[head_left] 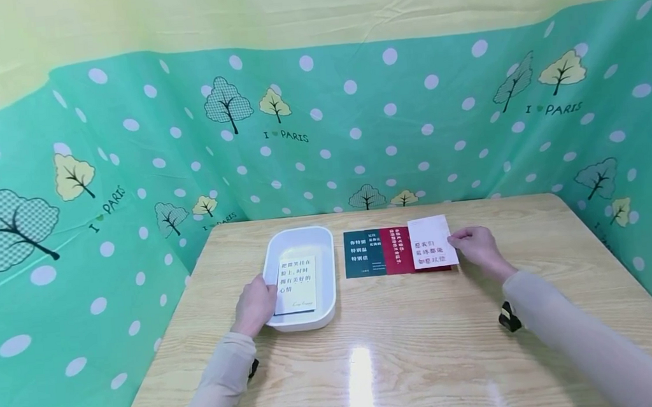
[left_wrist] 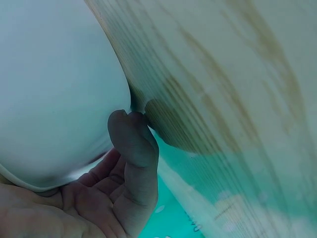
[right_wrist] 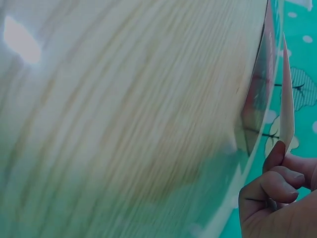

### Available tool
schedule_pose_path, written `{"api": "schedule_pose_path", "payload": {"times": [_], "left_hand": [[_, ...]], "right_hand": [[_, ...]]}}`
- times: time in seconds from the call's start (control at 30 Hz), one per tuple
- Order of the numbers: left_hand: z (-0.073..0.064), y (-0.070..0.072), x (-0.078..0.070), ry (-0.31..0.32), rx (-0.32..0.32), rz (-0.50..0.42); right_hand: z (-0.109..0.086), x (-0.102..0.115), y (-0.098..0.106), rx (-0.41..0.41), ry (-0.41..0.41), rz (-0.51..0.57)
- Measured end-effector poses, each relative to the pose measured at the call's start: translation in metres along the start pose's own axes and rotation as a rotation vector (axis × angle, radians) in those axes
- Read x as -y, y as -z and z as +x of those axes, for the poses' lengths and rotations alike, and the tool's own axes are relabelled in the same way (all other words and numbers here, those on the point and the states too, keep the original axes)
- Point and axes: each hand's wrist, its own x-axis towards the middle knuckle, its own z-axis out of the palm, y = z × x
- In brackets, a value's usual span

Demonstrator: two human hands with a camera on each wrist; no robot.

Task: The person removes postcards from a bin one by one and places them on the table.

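My left hand (head_left: 255, 303) grips the left rim of a white plastic tray (head_left: 325, 293). In the left wrist view, the fingers (left_wrist: 133, 144) curl against the outside of its wall. A cream card (head_left: 296, 286) with dark printed characters lies inside the tray. My right hand (head_left: 479, 249) pinches the right edge of a white card (head_left: 432, 236) with reddish writing. The right wrist view shows this card edge-on, raised above the table between thumb and fingers (right_wrist: 277, 153). In the head view it overlaps a red card (head_left: 397, 258), beside a dark green card (head_left: 364, 261).
The pale wooden table (head_left: 405, 331) has bright glare near its front. A green curtain (head_left: 355, 131) with white dots and printed trees hangs behind it and along both sides. Black straps (head_left: 508, 317) show at the wrists.
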Motion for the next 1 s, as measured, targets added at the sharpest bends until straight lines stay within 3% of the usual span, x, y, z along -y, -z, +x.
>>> {"api": "schedule_pose_path", "payload": {"times": [0.5, 1.0], "left_hand": [[0.0, 0.001, -0.002, 0.012, 0.021, 0.001], [0.0, 0.0, -0.001, 0.003, 0.009, 0.002]], "right_hand": [[0.011, -0.019, 0.019, -0.004, 0.01, -0.036], [0.017, -0.025, 0.021, 0.036, 0.004, -0.079]]}}
